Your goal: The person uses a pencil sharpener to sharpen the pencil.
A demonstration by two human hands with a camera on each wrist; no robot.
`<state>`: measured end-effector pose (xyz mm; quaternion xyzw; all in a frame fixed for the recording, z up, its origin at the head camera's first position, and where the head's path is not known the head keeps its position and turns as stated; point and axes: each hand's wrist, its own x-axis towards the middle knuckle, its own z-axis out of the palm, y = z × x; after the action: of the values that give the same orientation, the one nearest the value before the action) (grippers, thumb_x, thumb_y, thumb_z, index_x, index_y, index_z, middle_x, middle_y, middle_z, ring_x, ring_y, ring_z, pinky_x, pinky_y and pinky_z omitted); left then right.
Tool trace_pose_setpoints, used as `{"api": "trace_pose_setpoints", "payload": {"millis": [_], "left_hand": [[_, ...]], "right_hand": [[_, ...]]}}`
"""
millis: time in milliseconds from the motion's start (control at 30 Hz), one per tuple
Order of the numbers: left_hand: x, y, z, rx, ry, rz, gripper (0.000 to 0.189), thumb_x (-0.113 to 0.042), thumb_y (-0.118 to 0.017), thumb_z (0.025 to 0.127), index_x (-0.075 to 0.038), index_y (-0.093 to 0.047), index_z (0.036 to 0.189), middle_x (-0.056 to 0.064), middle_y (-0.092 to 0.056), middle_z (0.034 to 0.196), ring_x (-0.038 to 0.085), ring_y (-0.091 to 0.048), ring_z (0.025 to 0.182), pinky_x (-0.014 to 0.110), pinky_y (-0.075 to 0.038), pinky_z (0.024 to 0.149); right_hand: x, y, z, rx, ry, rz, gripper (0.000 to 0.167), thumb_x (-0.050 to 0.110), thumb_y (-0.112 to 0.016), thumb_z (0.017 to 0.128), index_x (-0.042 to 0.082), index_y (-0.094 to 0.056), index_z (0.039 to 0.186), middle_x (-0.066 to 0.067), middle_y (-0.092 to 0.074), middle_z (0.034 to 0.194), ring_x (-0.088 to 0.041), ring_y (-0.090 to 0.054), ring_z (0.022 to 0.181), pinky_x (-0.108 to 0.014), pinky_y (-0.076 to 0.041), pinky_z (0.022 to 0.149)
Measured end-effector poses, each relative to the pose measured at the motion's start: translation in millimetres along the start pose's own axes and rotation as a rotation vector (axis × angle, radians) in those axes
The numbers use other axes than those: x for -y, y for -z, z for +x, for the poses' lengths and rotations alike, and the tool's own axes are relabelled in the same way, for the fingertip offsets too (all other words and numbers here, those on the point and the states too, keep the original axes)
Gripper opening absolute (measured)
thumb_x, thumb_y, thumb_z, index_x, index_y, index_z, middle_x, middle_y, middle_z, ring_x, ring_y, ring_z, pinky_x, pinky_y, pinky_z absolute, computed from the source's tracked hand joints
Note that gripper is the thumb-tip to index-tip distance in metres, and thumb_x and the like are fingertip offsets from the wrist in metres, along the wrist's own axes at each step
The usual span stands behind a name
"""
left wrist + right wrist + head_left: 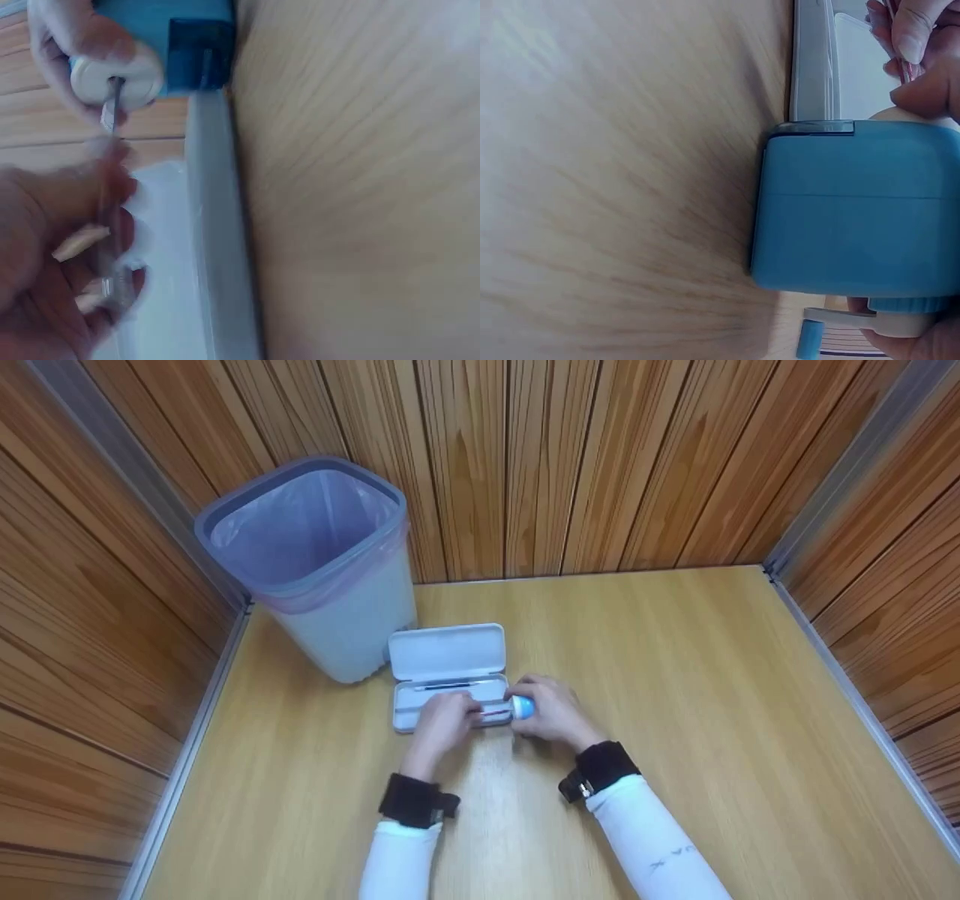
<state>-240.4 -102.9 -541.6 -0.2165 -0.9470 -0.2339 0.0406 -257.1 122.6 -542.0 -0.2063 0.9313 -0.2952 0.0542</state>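
Note:
My left hand point(442, 725) pinches a slim reddish pencil point(112, 202) with a clear end. Its tip sits in the hole of a blue crank pencil sharpener point(523, 706), as the left wrist view shows. My right hand point(555, 711) grips the sharpener at the case's right end. In the right wrist view, the sharpener's blue body point(855, 210) fills much of the frame, with a pale crank handle point(847, 319) below. Under my left hand lies an open grey pencil case point(405, 720), its lid point(450, 652) tipped back. Another dark, thin pencil or pen point(446, 685) lies inside.
A tall bin point(352, 622) with a plastic liner stands behind and left of the case, close to its lid. Wood-plank walls point(540, 472) enclose the table point(675, 697) at the back and on both sides.

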Motion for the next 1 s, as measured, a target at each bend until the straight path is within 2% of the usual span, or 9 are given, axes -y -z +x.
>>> {"api": "trace_pose_setpoints", "payload": {"millis": [167, 300, 400, 667, 900, 1000], "left_hand": [[20.7, 32.1, -10.8, -0.019, 0.189, -0.035, 0.007, -0.010, -0.072, 0.089, -0.009, -0.078, 0.093, 0.002, -0.069, 0.082, 0.021, -0.065, 0.079, 0.038, -0.054, 0.072], [28.6, 45.7, -8.8, -0.027, 0.234, -0.045, 0.011, -0.009, -0.070, 0.091, -0.006, -0.077, 0.098, 0.005, -0.069, 0.086, 0.022, -0.064, 0.081, 0.039, -0.054, 0.074], [33.4, 41.0, -5.3, -0.018, 0.263, -0.006, 0.010, -0.010, -0.071, 0.090, -0.007, -0.077, 0.098, 0.004, -0.068, 0.085, 0.022, -0.064, 0.081, 0.038, -0.053, 0.074], [44.0, 13.2, 13.5, -0.012, 0.249, 0.066, 0.008, -0.010, -0.072, 0.089, -0.007, -0.077, 0.094, 0.006, -0.067, 0.085, 0.025, -0.065, 0.083, 0.040, -0.053, 0.078], [49.8, 4.0, 20.6, 0.056, 0.252, 0.060, 0.010, -0.011, -0.070, 0.090, -0.008, -0.077, 0.095, 0.006, -0.070, 0.090, 0.025, -0.066, 0.088, 0.041, -0.052, 0.081], [51.2, 2.3, 21.9, 0.048, 0.253, 0.073, 0.012, -0.012, -0.067, 0.093, -0.008, -0.077, 0.096, 0.006, -0.070, 0.088, 0.025, -0.066, 0.086, 0.041, -0.052, 0.080]], "right_hand": [[-2, 4, -1.3, 0.004, -0.032, -0.007, 0.046, 0.027, -0.081, 0.069, 0.023, -0.072, 0.114, 0.007, -0.060, 0.111, -0.019, -0.054, 0.100, -0.040, -0.044, 0.084], [-3, 4, -2.3, -0.007, -0.032, -0.022, 0.046, 0.027, -0.081, 0.068, 0.023, -0.072, 0.113, 0.006, -0.061, 0.112, -0.020, -0.054, 0.101, -0.042, -0.043, 0.085], [-3, 2, -2.4, 0.004, -0.024, -0.016, 0.046, 0.029, -0.080, 0.070, 0.023, -0.072, 0.115, 0.004, -0.060, 0.116, -0.022, -0.053, 0.105, -0.045, -0.041, 0.088], [2, -2, 2.3, -0.011, -0.010, -0.016, 0.046, 0.030, -0.080, 0.069, 0.025, -0.073, 0.113, 0.005, -0.060, 0.114, -0.020, -0.053, 0.104, -0.043, -0.040, 0.089], [1, -3, 5.4, -0.034, 0.058, -0.052, 0.042, 0.030, -0.080, 0.068, 0.023, -0.073, 0.109, 0.005, -0.062, 0.109, -0.019, -0.055, 0.097, -0.040, -0.044, 0.084], [1, -3, 4.1, -0.019, 0.031, -0.038, 0.043, 0.030, -0.080, 0.069, 0.024, -0.073, 0.111, 0.004, -0.061, 0.112, -0.020, -0.053, 0.101, -0.042, -0.042, 0.087]]}}
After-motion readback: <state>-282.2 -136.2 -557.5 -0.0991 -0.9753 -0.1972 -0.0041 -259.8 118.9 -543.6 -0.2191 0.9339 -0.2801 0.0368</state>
